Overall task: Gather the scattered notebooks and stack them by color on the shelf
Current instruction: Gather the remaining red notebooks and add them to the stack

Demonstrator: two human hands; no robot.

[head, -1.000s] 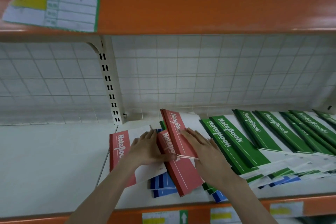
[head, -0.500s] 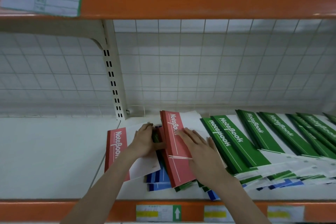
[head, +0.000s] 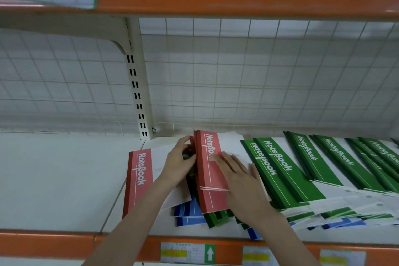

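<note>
In the head view, we have the small stack of red notebooks (head: 210, 170) at the centre of the frame, squared between both hands. Our left hand (head: 180, 164) curls against the stack's left edge and grips it there; our right hand (head: 241, 179) lies flat with straight fingers pressing on the top cover. Another red notebook (head: 138, 181) rests alone just to the left, partly under our left forearm.

Beneath the stack lie blue notebooks (head: 190, 215) and green ones poking out at the lower centre. To the right, the green notebooks (head: 278, 170) fan out in a loose overlapping row toward the right edge of the frame, with more blue ones (head: 336, 223) showing beneath them.

We judge the main risk to be slippage: the covers look smooth, and the red stack sits on an uneven bed of other colours, so lifting could drag a green or blue one along. The lower pile also overhangs toward the orange shelf lip (head: 64, 242), and a nudge might tip notebooks off the front.
</note>
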